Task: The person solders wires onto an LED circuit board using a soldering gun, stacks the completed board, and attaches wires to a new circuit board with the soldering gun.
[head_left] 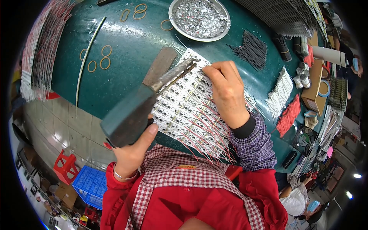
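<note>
My left hand (pixel 132 155) is wrapped round the handle of a dark green soldering gun (pixel 128 115). The gun's metal barrel points up and right, its tip over the top of a white circuit board panel (pixel 168 113). Rows of small black components cover the panel, and thin red and white wires stick out along its right and lower sides. Beside the tip, my right hand (pixel 229 92) has thumb and index finger pinched at the panel's upper edge. What lies between those fingertips is too small to make out. A flat dark metal bar (pixel 159 65) lies against the panel's upper left.
A round metal bowl (pixel 201 39) of silvery clippings stands at the far side. Black wires (pixel 253 50), white wires (pixel 280 92) and red wires (pixel 288 117) lie to the right. Rubber bands (pixel 105 62) and a long pale tube (pixel 85 57) are at left. Stacked wired boards (pixel 42 57) stand beyond.
</note>
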A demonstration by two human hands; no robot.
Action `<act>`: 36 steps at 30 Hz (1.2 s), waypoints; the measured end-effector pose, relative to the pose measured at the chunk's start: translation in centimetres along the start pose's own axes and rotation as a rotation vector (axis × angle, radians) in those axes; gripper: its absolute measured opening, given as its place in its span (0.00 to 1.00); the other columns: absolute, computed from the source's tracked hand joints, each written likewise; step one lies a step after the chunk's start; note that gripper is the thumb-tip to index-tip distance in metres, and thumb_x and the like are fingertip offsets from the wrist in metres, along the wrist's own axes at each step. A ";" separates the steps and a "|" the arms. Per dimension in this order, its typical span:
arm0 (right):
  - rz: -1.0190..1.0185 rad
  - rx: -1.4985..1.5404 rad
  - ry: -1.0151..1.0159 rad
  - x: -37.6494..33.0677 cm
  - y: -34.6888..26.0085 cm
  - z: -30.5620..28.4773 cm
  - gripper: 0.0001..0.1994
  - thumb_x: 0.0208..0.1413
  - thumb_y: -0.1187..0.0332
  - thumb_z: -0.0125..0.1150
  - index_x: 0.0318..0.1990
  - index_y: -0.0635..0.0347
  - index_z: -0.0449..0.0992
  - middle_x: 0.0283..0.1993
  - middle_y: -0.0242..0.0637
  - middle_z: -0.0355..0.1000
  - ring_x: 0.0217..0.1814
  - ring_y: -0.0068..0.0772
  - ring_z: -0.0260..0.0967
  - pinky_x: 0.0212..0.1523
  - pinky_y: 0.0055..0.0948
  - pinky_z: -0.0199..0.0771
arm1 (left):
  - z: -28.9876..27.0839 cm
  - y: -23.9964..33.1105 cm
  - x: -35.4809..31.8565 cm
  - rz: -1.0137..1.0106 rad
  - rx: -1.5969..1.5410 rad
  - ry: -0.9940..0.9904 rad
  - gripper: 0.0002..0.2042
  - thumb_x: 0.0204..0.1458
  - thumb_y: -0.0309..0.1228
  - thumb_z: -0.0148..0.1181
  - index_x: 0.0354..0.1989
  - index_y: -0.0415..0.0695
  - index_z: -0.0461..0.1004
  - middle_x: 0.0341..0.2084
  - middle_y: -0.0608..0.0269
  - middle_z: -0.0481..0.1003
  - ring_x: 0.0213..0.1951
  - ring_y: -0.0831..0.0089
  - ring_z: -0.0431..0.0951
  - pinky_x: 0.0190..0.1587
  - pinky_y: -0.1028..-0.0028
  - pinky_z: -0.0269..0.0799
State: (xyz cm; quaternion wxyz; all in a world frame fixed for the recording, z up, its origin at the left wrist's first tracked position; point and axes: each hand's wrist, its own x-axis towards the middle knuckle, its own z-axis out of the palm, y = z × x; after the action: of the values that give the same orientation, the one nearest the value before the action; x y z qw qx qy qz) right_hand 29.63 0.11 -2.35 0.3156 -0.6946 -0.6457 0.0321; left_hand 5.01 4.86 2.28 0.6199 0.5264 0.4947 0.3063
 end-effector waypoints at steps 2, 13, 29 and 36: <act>-0.001 -0.006 -0.007 0.0 0.0 0.0 0.18 0.36 0.88 0.55 0.39 0.65 0.74 0.38 0.42 0.68 0.41 0.44 0.67 0.40 0.37 0.71 | -0.4 1.0 0.4 -0.118 -0.317 -0.066 0.21 0.48 0.15 0.63 0.52 0.33 0.70 0.40 0.52 0.76 0.21 0.77 0.71 0.22 0.78 0.66; -0.047 -0.029 0.103 -0.2 -0.9 -0.1 0.17 0.36 0.87 0.57 0.38 0.66 0.75 0.37 0.41 0.69 0.39 0.43 0.67 0.38 0.36 0.71 | -1.7 -1.6 -1.1 0.007 0.013 -0.092 0.23 0.50 0.20 0.63 0.56 0.33 0.68 0.47 0.51 0.75 0.21 0.80 0.69 0.22 0.80 0.63; -0.014 0.017 0.056 -0.7 -1.0 0.6 0.14 0.42 0.86 0.65 0.38 0.63 0.78 0.34 0.38 0.71 0.36 0.39 0.69 0.35 0.33 0.72 | -0.5 -1.6 -0.1 0.368 0.297 -0.160 0.09 0.47 0.20 0.67 0.37 0.32 0.78 0.28 0.55 0.77 0.25 0.70 0.77 0.27 0.75 0.69; -0.014 0.029 0.044 -0.7 -1.1 0.7 0.16 0.37 0.87 0.59 0.37 0.64 0.74 0.36 0.41 0.68 0.37 0.41 0.68 0.34 0.35 0.72 | -0.6 -1.3 0.1 0.380 0.356 -0.208 0.09 0.46 0.19 0.67 0.37 0.32 0.78 0.29 0.56 0.77 0.25 0.73 0.76 0.27 0.76 0.69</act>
State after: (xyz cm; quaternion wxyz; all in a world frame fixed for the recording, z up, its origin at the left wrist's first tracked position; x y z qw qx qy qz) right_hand 28.23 -0.26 -2.62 0.3401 -0.6861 -0.6427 0.0238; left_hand 4.33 4.84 1.06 0.4968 0.7389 0.3668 0.2696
